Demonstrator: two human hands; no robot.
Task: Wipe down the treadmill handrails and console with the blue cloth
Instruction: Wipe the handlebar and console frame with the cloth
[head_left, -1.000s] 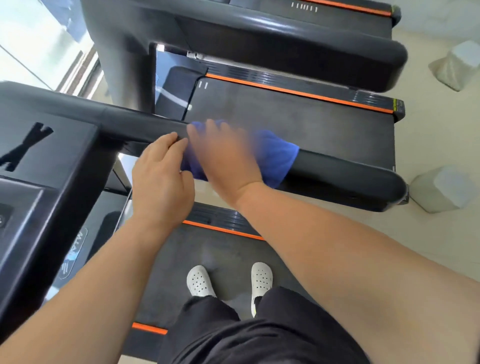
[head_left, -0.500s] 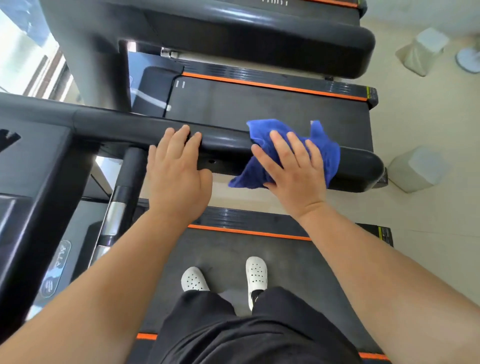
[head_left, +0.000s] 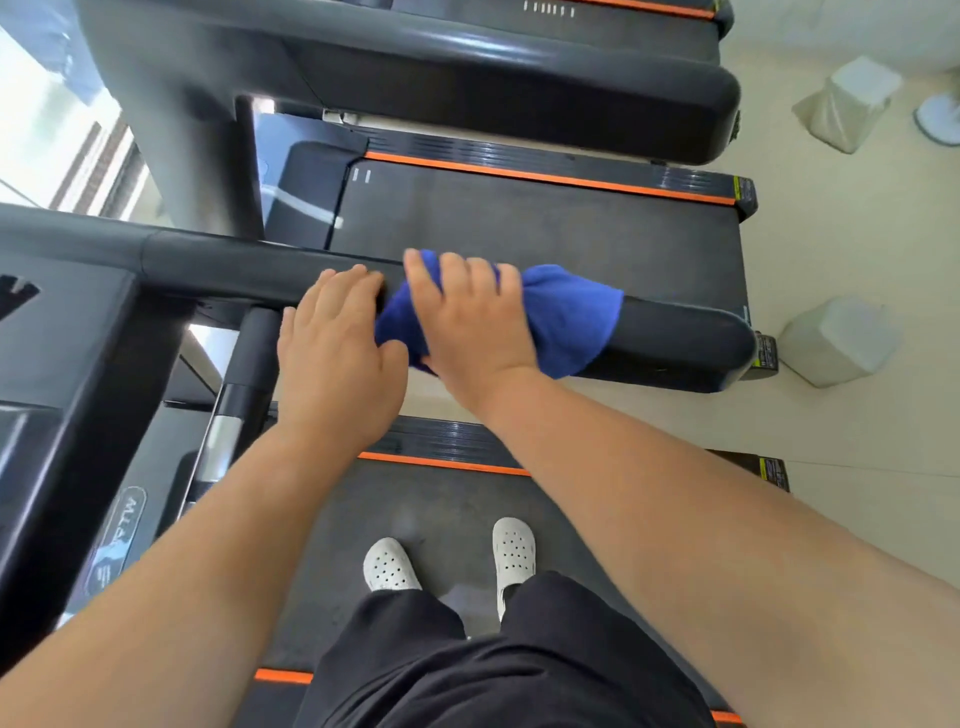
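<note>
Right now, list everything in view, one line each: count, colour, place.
blue cloth: one, blue, draped over the near handrail
near handrail: one, black, across the middle, rounded end at right
console: one, black, left edge
near belt: one, dark grey with orange edging, underfoot
far belt: one, dark grey with orange edging, beyond the near handrail
far handrail: one, black, top
pale blocks: two, greyish white, on the floor at right
floor: pale, right side
shoes: two, white, on the near belt
shorts: one, black, bottom
left hand: rests on the near handrail, just left of the cloth
right hand: presses the cloth onto the rail
</note>
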